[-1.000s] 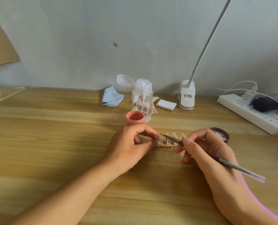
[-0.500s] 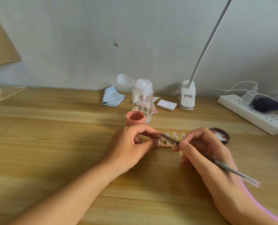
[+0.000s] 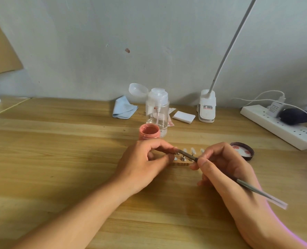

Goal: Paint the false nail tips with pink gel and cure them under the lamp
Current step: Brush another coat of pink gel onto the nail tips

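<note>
A small wooden holder (image 3: 180, 164) on the table carries several clear false nail tips (image 3: 192, 151) upright on metal pegs. My left hand (image 3: 145, 162) pinches the holder's left end between thumb and forefinger. My right hand (image 3: 226, 169) grips a thin grey brush (image 3: 188, 155) like a pen, its tip at the leftmost nail tip beside my left forefinger. An open pot of pink gel (image 3: 149, 131) stands just behind my left hand. Its dark lid (image 3: 243, 151) lies upturned to the right. The white lamp base (image 3: 206, 108) is clipped at the table's back edge.
A clear pump bottle (image 3: 157, 112) stands behind the pink pot, with a blue cloth (image 3: 124, 108) to its left and white pads (image 3: 183, 117) to its right. A white power strip (image 3: 278, 127) with plugged cables runs along the right.
My right hand has moved the brush leftward, from the nail tips at the middle of the holder to the leftmost tip. My left hand has stayed on the holder.
</note>
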Tool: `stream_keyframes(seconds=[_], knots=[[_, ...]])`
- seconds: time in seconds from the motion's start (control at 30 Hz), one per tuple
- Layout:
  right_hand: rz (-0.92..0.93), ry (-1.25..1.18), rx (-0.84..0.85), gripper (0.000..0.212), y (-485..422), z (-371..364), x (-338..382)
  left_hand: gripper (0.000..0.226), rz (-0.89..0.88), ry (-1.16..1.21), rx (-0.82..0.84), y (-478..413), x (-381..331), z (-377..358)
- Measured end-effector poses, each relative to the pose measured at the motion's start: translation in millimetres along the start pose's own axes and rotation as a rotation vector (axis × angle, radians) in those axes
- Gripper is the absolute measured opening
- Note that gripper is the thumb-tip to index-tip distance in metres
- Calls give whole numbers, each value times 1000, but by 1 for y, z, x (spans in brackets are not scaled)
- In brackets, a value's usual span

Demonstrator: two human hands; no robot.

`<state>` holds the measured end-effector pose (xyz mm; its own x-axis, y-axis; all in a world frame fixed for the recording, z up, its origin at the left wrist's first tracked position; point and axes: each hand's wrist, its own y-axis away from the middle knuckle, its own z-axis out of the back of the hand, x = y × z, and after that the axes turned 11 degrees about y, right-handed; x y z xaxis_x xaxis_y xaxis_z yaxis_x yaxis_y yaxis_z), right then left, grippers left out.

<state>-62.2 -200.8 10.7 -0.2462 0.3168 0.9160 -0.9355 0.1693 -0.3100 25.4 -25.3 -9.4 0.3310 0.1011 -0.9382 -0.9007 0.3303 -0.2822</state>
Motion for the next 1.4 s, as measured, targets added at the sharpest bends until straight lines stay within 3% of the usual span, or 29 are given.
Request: stream_keyframes(seconds=[0.3,0.43,0.57,0.8,0.93,1.4], knots=[[-11,-4,-31,18,1,1,-1,19,-7,-12,20,1,-3,-1],[-8,-8,-62,12,2,1,0,20,-12,-24,14,1,-2,-1],[100,2,-121,8,5,0,6,20,-13,-43,19,1,-2,0],[46,-61,-73,19,1,2,3,22,20,5,21,0,-4,-2],[-12,-97,-61,5,-3,4,-8,25,10,6,13,1,-5,-2],[10,1,-24,9,-1,2,-5,24,0,-23,9,1,-3,-1]])
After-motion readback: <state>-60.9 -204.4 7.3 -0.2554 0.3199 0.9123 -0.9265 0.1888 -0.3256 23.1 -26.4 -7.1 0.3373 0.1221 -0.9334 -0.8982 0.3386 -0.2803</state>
